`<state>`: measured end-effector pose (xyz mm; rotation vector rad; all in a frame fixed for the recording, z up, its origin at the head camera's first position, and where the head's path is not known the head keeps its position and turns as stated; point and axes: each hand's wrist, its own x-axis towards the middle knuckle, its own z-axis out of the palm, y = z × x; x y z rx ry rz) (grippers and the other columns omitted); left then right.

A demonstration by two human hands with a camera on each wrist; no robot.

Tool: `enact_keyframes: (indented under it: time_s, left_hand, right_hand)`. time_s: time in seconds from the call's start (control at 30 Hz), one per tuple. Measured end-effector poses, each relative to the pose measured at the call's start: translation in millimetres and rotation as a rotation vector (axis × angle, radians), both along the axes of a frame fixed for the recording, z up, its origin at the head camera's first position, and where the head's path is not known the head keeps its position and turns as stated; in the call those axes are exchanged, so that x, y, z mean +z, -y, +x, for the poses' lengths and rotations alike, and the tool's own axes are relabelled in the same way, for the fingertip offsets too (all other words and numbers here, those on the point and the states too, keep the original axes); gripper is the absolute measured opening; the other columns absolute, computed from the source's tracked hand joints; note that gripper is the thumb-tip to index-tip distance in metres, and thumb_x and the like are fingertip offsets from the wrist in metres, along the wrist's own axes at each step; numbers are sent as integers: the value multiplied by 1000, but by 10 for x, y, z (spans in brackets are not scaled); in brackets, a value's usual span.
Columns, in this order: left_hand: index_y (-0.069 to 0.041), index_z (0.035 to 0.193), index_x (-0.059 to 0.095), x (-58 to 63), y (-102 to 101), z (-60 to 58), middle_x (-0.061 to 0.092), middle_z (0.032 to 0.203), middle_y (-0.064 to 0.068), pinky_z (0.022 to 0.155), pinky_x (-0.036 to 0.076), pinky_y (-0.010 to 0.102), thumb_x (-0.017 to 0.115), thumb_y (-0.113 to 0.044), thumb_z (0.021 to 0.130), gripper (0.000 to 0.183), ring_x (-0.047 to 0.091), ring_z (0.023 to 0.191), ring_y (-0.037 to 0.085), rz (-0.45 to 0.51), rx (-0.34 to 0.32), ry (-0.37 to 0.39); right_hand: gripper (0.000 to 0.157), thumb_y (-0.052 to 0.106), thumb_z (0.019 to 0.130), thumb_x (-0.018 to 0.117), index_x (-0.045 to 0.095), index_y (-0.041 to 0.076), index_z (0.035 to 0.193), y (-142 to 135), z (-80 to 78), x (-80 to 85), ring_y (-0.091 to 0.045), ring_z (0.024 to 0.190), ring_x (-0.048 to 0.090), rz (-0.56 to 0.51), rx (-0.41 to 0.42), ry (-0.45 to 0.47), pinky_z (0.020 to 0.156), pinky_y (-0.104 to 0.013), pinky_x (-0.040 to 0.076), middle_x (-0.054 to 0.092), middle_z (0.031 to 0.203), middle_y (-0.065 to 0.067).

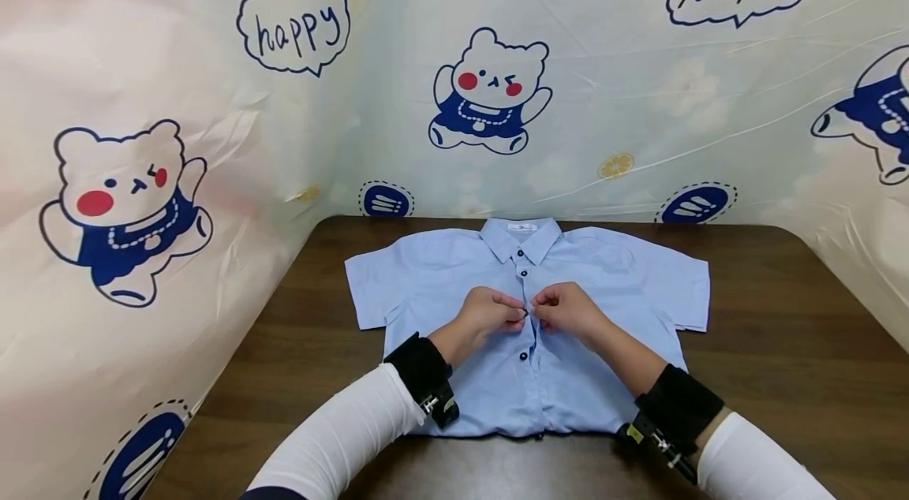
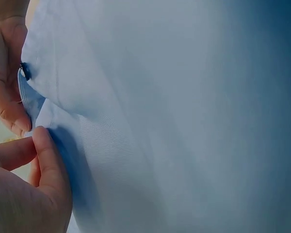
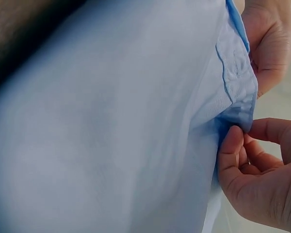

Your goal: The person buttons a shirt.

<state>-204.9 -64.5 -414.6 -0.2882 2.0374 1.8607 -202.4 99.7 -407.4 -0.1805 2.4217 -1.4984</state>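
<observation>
A light blue short-sleeved shirt [image 1: 440, 271] lies front up on the brown table, its collar [image 1: 521, 238] at the far side. Dark buttons run down its front, among them one just below the hands, a button [image 1: 523, 356]. Near mid-placket my left hand [image 1: 490, 311] pinches the shirt's front edge between thumb and fingers. A small dark spot shows at its fingertips. Close beside it, my right hand [image 1: 568, 309] pinches the placket edge [image 3: 242, 109] too. In the left wrist view, a dark button [image 2: 24, 71] shows near the other hand.
The dark wooden table [image 1: 781, 311] extends past the shirt on both sides. A printed curtain [image 1: 604, 74] with bears and "happy" bubbles hangs behind and along the sides. Black straps with small devices sit on both wrists, over or beside white sleeves.
</observation>
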Motion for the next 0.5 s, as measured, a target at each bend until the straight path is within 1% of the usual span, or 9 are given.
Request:
enact_keyframes:
  time_s: [0.13, 0.2, 0.27, 0.37, 0.43, 0.5]
  left_hand:
    - [6, 93, 71, -10, 5, 13, 69, 78, 11, 65, 57, 27, 69, 6, 85, 8, 66, 65, 13, -16, -10, 21]
    - [6, 92, 71, -18, 10, 12, 68, 76, 11, 64, 57, 28, 69, 6, 85, 7, 65, 63, 13, -17, -20, 31]
    - [7, 91, 71, -24, 12, 11, 68, 75, 11, 65, 58, 29, 69, 5, 86, 6, 65, 63, 13, -14, -29, 32]
    - [9, 92, 70, -24, 8, 6, 68, 75, 11, 66, 57, 28, 67, 5, 87, 7, 66, 64, 13, 5, -23, 23]
    - [10, 93, 68, -14, -3, 11, 68, 75, 12, 65, 57, 27, 66, 2, 87, 9, 65, 64, 14, 25, -5, 20]
    - [8, 94, 67, -3, -11, 18, 67, 75, 11, 64, 57, 27, 67, -2, 86, 13, 65, 63, 14, 38, 16, 22]
  right_hand:
    - [19, 1, 95, 53, 68, -9, 97, 8, 2, -6, -14, 65, 56, -11, 20, 31, 62, -28, 54, 61, 74, -5]
    - [19, 1, 95, 52, 67, -10, 97, 12, 1, -11, -13, 66, 57, -8, 39, 39, 62, -29, 54, 61, 75, -4]
    - [15, 0, 94, 55, 67, -8, 96, 19, 2, -17, -13, 65, 56, -5, 52, 39, 62, -28, 53, 60, 75, -4]
    - [9, -1, 90, 61, 67, -7, 92, 23, 4, -29, -12, 63, 56, 9, 63, 7, 59, -26, 51, 60, 73, -3]
    - [5, -1, 88, 64, 66, -5, 88, 28, 12, -39, -12, 61, 54, 28, 61, -28, 57, -26, 50, 60, 72, -3]
    - [3, 0, 85, 67, 66, -3, 84, 31, 19, -51, -11, 59, 54, 66, 67, -84, 56, -25, 48, 60, 70, -2]
